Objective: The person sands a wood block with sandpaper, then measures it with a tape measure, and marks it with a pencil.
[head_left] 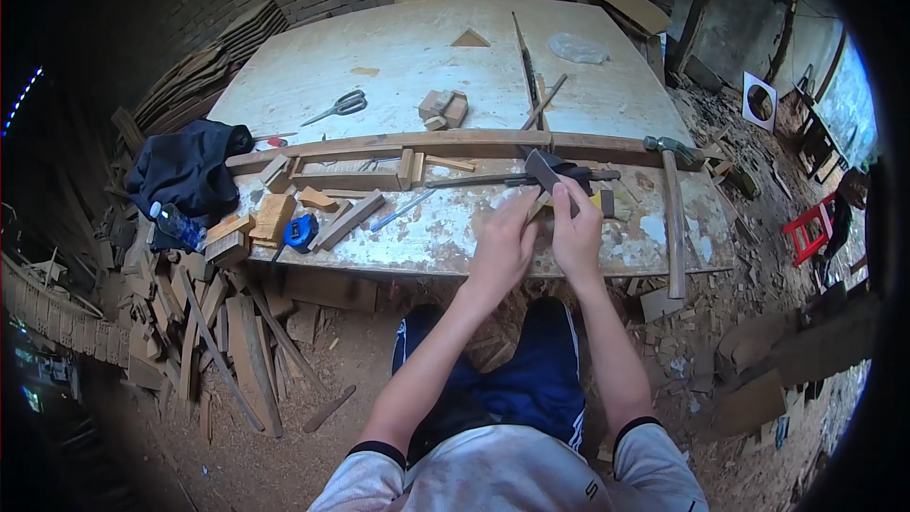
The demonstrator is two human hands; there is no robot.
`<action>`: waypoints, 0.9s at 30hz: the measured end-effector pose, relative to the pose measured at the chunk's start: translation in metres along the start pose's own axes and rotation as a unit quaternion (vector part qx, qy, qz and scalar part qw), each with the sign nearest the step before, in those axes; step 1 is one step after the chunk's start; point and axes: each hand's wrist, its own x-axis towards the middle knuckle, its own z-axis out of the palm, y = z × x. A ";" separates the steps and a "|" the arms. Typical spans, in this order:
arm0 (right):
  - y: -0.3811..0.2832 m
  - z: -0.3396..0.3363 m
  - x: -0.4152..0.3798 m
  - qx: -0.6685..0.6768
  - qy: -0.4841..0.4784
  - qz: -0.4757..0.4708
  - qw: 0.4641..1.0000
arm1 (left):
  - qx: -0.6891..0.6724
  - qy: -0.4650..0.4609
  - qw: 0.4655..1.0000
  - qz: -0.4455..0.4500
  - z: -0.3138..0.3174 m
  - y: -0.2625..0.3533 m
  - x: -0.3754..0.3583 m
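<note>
Over the near edge of the workbench (427,245), my two hands are close together. My right hand (576,235) is closed on a dark flat rectangular piece (543,172), which points up and away from me. Beside it, my left hand (505,235) has its fingers closed around a small light-coloured piece (539,206), mostly hidden by the fingers. Just behind the hands lie a dark long-handled tool (479,180) and other dark items I cannot make out. A blue pen-like stick (402,211) rests left of my left hand.
A long wooden beam (379,149) crosses the bench. A hammer (673,218) overhangs the front edge at right. Scissors (339,106), a blue tape measure (300,232), wood blocks (273,218), a water bottle (178,227) and dark cloth (185,171) lie leftward. Scrap wood (251,351) litters the floor.
</note>
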 end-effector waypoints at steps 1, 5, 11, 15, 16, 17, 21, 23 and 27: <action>0.001 -0.004 -0.005 0.004 -0.002 0.011 1.000 | -0.091 -0.129 0.967 -0.202 -0.008 0.008 -0.009; -0.002 -0.019 -0.014 0.009 -0.022 0.041 0.999 | -0.001 -0.122 0.984 -0.130 -0.020 0.015 -0.016; 0.015 -0.014 -0.032 -0.029 0.004 0.046 0.999 | 0.222 -0.202 0.940 -0.158 -0.050 -0.001 -0.025; -0.034 -0.004 -0.037 -0.068 -0.104 0.139 0.982 | 0.216 -0.166 0.944 -0.184 -0.052 -0.011 -0.040; -0.029 0.000 -0.039 -0.071 -0.105 0.111 0.986 | 0.209 -0.159 0.947 -0.186 -0.054 -0.011 -0.043; -0.018 0.005 -0.042 -0.073 -0.107 0.082 0.988 | 0.201 -0.151 0.950 -0.187 -0.058 -0.010 -0.046; -0.009 0.011 -0.046 -0.094 -0.130 -0.006 0.987 | 0.179 -0.138 0.959 -0.170 -0.083 -0.022 -0.058; -0.010 0.008 -0.046 -0.117 -0.157 -0.031 0.980 | 0.164 -0.130 0.965 -0.155 -0.098 -0.030 -0.068; -0.025 0.023 -0.066 -0.154 -0.209 -0.113 0.959 | 0.118 -0.092 0.972 -0.181 -0.105 -0.038 -0.081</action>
